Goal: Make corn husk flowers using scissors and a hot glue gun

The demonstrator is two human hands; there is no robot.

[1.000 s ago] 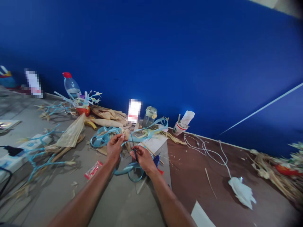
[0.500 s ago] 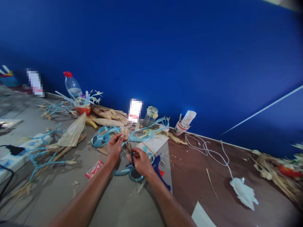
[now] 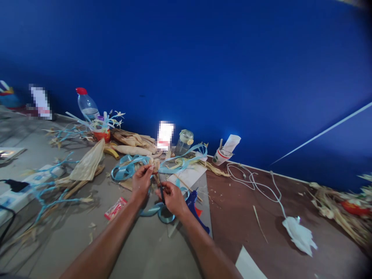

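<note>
My left hand (image 3: 141,181) is closed in a pinch on a small piece of pale dried husk (image 3: 155,166). My right hand (image 3: 173,198) is wrapped round dark scissors (image 3: 162,190), their blades pointing up towards the husk. Whether the blades touch it I cannot make out. Light blue ribbon (image 3: 128,167) lies in loops behind and below both hands. Right of my right forearm rests a blue glue gun (image 3: 192,202). A red-and-white wrapper (image 3: 115,207) lies left of my left forearm.
Blue-wrapped twigs (image 3: 46,199) and a power strip (image 3: 31,182) occupy the left. Along the wall stand a red-capped bottle (image 3: 87,105), a lit screen (image 3: 165,135), a lidded jar (image 3: 185,142) and a cup (image 3: 221,156). A white cable (image 3: 261,190) and crumpled tissue (image 3: 299,234) lie right.
The view has shifted very slightly. Both hands stay nearly where they were, with the same husk and scissors in them.
</note>
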